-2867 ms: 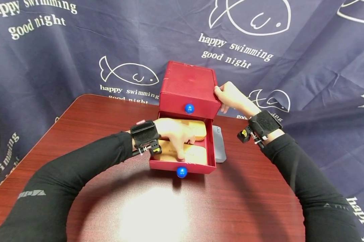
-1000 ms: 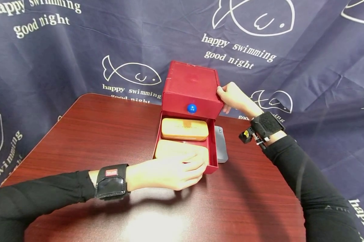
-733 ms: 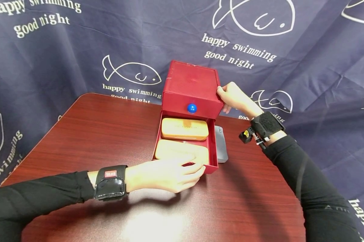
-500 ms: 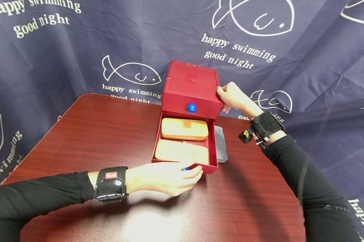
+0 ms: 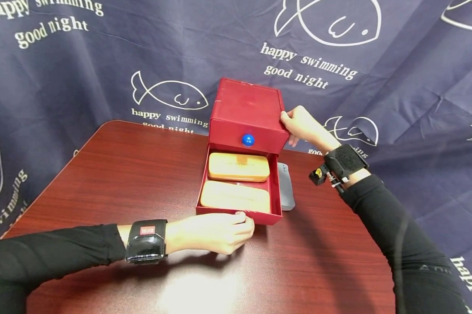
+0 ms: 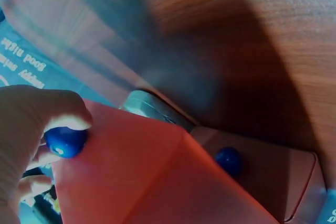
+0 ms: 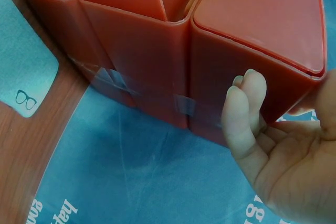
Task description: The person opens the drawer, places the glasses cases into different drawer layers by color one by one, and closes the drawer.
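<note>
A red drawer cabinet (image 5: 245,102) stands at the table's back edge, its middle drawer (image 5: 273,218) pulled out. Inside lie two yellow oblong cases, one toward the back (image 5: 239,165) and one toward the front (image 5: 235,195), both with printed lettering. At the drawer's front my left hand (image 5: 214,231) pinches the round blue knob (image 6: 65,141) between thumb and fingers; the hand hides this knob in the head view. My right hand (image 5: 304,124) grips the cabinet's upper right side, thumb at the top edge and fingers (image 7: 239,119) against the side wall.
A grey glasses case (image 5: 285,187) with a small glasses print lies on the table right of the drawer. Other blue knobs show on the top drawer (image 5: 248,140) and the bottom drawer (image 6: 229,161). A blue printed curtain (image 5: 173,39) hangs close behind the cabinet.
My left hand has left the drawer's inside, come round to its front and drawn its fingers together on the knob. The drawer, both cases and my right hand look unmoved.
</note>
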The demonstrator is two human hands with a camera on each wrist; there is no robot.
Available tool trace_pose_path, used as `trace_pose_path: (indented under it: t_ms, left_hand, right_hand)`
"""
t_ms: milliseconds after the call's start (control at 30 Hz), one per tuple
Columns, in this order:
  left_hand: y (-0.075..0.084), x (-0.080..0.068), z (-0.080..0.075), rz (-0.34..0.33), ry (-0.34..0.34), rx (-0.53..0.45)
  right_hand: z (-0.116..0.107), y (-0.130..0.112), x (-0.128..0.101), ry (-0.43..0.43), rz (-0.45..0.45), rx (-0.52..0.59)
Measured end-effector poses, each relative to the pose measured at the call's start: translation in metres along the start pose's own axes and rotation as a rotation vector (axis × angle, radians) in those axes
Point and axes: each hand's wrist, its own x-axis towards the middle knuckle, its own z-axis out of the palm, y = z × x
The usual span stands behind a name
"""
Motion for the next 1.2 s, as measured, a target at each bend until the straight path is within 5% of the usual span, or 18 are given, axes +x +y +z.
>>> trace_pose_path:
  t_ms: [400, 700, 1200]
  left_hand:
    - [0.001, 0.0, 0.002, -0.061, 0.0, -0.055]
    - [-0.003, 0.004, 0.004, -0.117, 0.033, 0.015]
    - [-0.02, 0.005, 0.01, -0.189, 0.025, -0.023]
  right_hand:
    - [0.0, -0.002, 0.0, 0.015, -0.008, -0.012]
    - [0.0, -0.004, -0.001, 0.007, -0.009, -0.01]
    - [-0.002, -0.003, -0.001, -0.022, 0.028, 0.008]
